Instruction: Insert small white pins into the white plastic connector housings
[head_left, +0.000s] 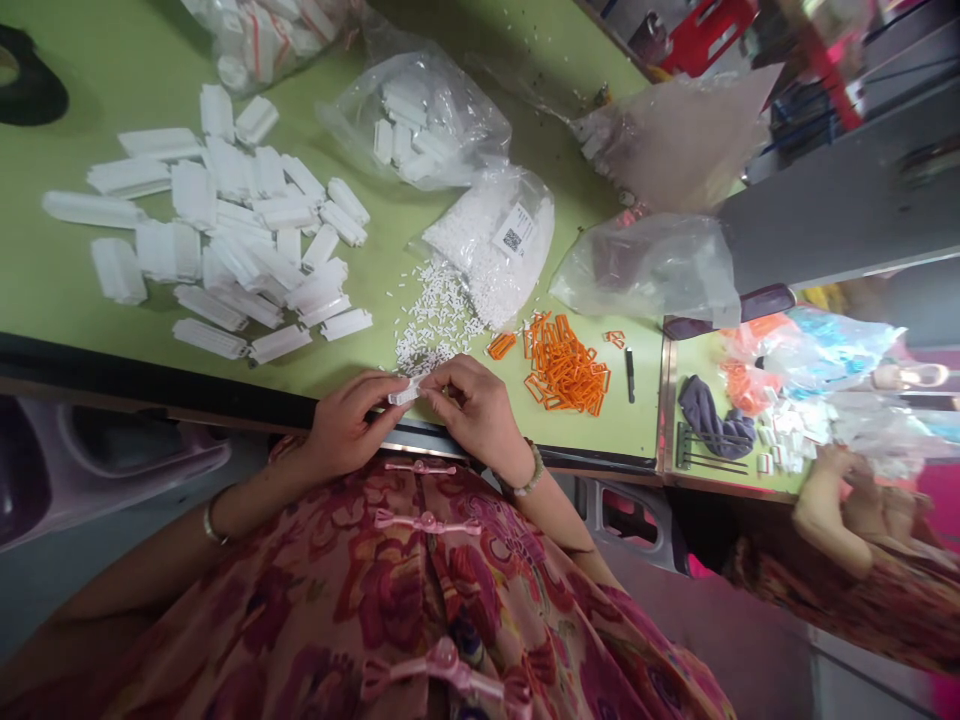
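Observation:
Between both hands, at the table's near edge, is a small white plastic piece (405, 394) with a row of fine slots or teeth along it. My left hand (351, 418) pinches its left end between thumb and fingers. At its right end the fingertips of my right hand (474, 408) are closed on it; whether they also hold a tiny part is hidden. Just beyond my fingers lies a spill of tiny white pins (435, 312), running out of a clear bag of pins (495, 235) with a label. A heap of orange plastic frames (566, 365) lies right of my right hand.
White plastic housings (240, 215) are piled at the left. Clear bags (427, 120) with more white pieces stand behind. A black-handled tool (630, 375) lies right of the orange frames. At the adjoining table, a co-worker's hands (840, 490) are near white parts. Purple chairs (127, 460) stand below.

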